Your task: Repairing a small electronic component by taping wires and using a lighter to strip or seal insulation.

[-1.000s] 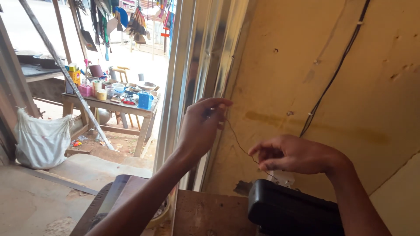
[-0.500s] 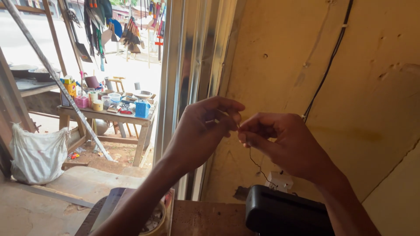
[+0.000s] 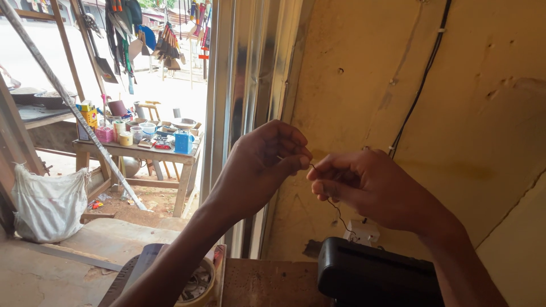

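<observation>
My left hand [image 3: 259, 165] and my right hand [image 3: 369, 187] are raised side by side before a yellowish wall, fingertips almost touching. Both pinch a thin dark wire [image 3: 335, 207] that runs from between the fingertips down toward a white socket [image 3: 361, 232] on the wall. Below the right hand sits a black box-shaped device [image 3: 375, 276] on a wooden bench [image 3: 267, 284].
A corrugated metal door frame [image 3: 244, 85] stands left of the hands. A black cable [image 3: 421, 85] runs up the wall. A small bowl with metal bits [image 3: 196, 284] sits near my left forearm. Outside are a cluttered wooden table [image 3: 142, 145] and a white sack [image 3: 48, 204].
My right hand rose from near the black device up to my left hand, and both now pinch the wire close together.
</observation>
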